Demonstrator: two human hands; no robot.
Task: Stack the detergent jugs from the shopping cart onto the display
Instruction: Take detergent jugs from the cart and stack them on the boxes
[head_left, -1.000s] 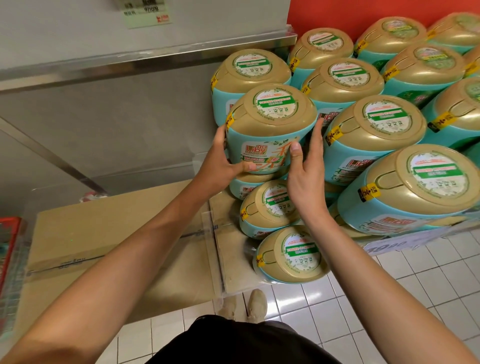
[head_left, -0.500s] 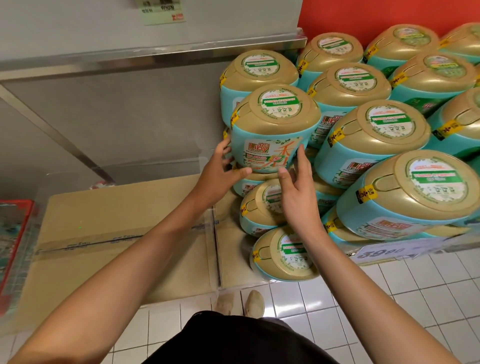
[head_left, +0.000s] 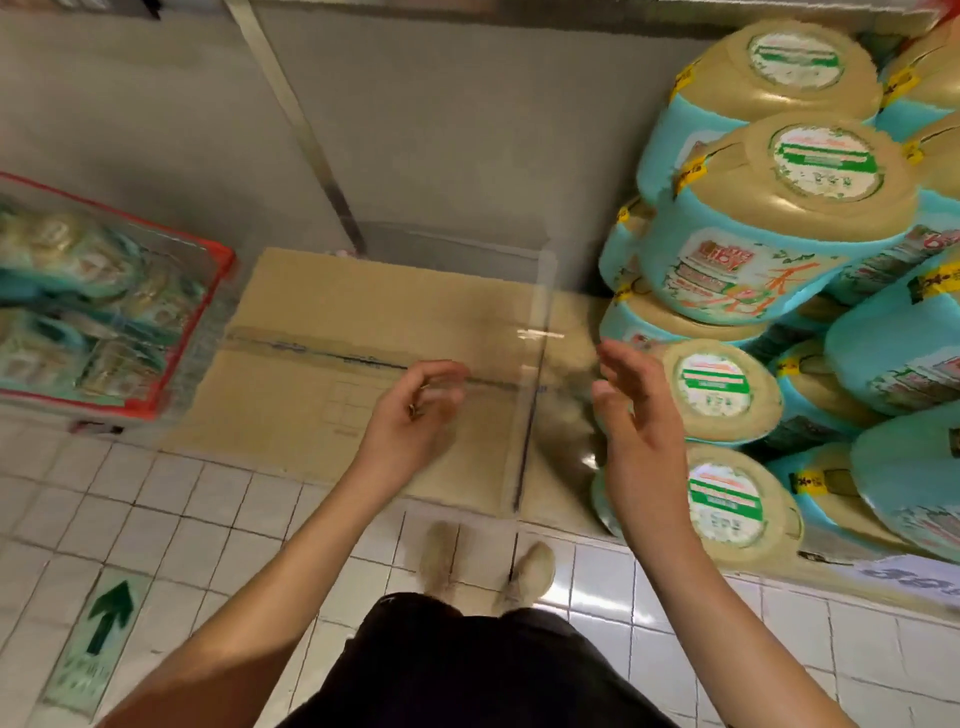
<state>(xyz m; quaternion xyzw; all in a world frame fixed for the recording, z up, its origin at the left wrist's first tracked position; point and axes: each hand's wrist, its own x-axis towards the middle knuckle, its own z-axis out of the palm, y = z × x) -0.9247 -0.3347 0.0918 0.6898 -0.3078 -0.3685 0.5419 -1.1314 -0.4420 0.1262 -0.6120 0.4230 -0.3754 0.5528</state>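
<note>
A red-framed shopping cart (head_left: 156, 312) is seen at the far left of the cardboard box (head_left: 374, 364), and blurred teal-and-gold detergent jugs (head_left: 78, 291) are packed inside it. The cardboard box lies flat against the grey wall, with a clear plastic divider (head_left: 535, 374) standing along its right edge. To the right of the box the display (head_left: 810, 322) is formed by stacked jugs lying on their sides, gold lids turned outward. The top front jug (head_left: 769, 228) is seated on the stack, above and to the right of the box, touched by neither hand.

The left hand (head_left: 415, 421) is held empty over the box, fingers loosely curled. The right hand (head_left: 634, 410) is held empty and spread just beside a lower jug (head_left: 722, 389), right of the box; contact with it cannot be told.

Half a second earlier both hands were cupped around the lower sides of the top front jug; it has since been let go and the hands have been drawn back and down. The view has been tilted downward and leftward, so more of the cart has come into sight.
</note>
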